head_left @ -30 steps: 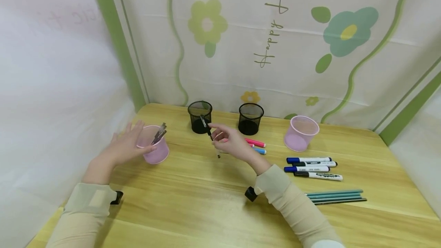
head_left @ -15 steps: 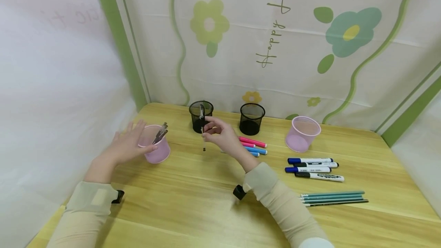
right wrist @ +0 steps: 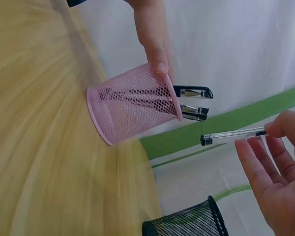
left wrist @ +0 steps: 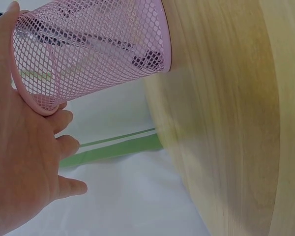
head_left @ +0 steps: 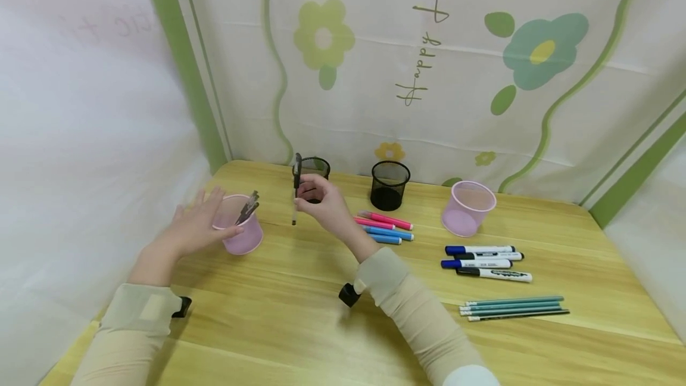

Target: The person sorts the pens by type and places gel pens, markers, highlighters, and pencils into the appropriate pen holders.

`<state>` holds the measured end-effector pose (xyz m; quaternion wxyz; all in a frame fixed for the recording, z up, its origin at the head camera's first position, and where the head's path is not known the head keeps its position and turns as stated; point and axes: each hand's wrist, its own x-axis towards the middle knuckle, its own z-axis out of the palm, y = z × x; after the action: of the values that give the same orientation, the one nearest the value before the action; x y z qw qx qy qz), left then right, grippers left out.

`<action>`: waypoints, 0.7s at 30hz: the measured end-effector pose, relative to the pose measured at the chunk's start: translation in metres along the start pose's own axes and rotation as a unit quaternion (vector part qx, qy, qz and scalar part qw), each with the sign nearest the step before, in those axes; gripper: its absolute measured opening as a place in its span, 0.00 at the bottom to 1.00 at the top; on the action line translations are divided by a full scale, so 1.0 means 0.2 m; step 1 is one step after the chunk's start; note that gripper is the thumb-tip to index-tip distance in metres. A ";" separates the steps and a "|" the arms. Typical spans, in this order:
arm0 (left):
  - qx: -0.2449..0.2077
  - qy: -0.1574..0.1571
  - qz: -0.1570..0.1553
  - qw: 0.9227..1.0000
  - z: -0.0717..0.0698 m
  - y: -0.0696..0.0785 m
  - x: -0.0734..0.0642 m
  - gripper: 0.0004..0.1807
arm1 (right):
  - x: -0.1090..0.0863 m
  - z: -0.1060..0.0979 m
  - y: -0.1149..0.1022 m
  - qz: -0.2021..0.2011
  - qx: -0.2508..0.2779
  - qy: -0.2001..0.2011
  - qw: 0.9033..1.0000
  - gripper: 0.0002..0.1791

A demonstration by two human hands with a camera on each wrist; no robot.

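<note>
Near the left edge of the table [head_left: 257, 326], my left hand [head_left: 190, 228], fingers wide, rests on the rim of the pink cup [head_left: 243, 243], presumably steadying it; toward the back-left corner, my right hand [head_left: 327, 204] pinches a pen [head_left: 297, 174] upright, apparently for control.

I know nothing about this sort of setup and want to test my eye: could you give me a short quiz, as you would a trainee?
1. What does the right hand hold?

2. True or false: the pencils stand in a cup.

3. Which does the left hand touch?
A) a black cup
B) the pink cup with pens in it
C) the whiteboard markers

Key:
1. A pen.
2. False; they lie on the table.
3. B
</note>
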<state>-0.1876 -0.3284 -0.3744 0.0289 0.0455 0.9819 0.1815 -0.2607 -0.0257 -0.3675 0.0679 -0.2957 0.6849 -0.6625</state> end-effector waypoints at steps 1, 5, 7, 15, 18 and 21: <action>0.000 0.000 0.000 1.000 0.00 0.00 0.00 0.63 | 0.00 0.01 0.00 0.000 -0.001 0.003 1.000 0.21; 0.000 0.001 0.000 1.000 0.00 0.00 0.00 0.63 | 0.02 0.07 0.01 -0.003 0.017 0.017 1.000 0.21; -0.001 0.001 0.000 1.000 0.00 0.00 0.00 0.63 | 0.04 0.10 0.01 -0.006 0.034 0.023 0.999 0.22; -0.004 0.000 -0.001 1.000 0.01 -0.02 0.01 0.64 | 0.07 0.20 -0.03 -0.039 0.107 0.036 0.993 0.21; -0.004 0.001 0.000 1.000 0.01 -0.02 0.01 0.64 | 0.07 0.23 -0.03 -0.050 0.135 0.043 0.989 0.19; -0.002 0.005 0.001 1.000 0.01 -0.02 0.01 0.64 | 0.07 0.27 -0.03 -0.061 0.145 0.051 0.986 0.18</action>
<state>-0.1890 -0.3306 -0.3771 0.0237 0.0454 0.9817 0.1835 -0.2440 -0.0791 -0.3630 0.0346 -0.2893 0.5648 -0.7721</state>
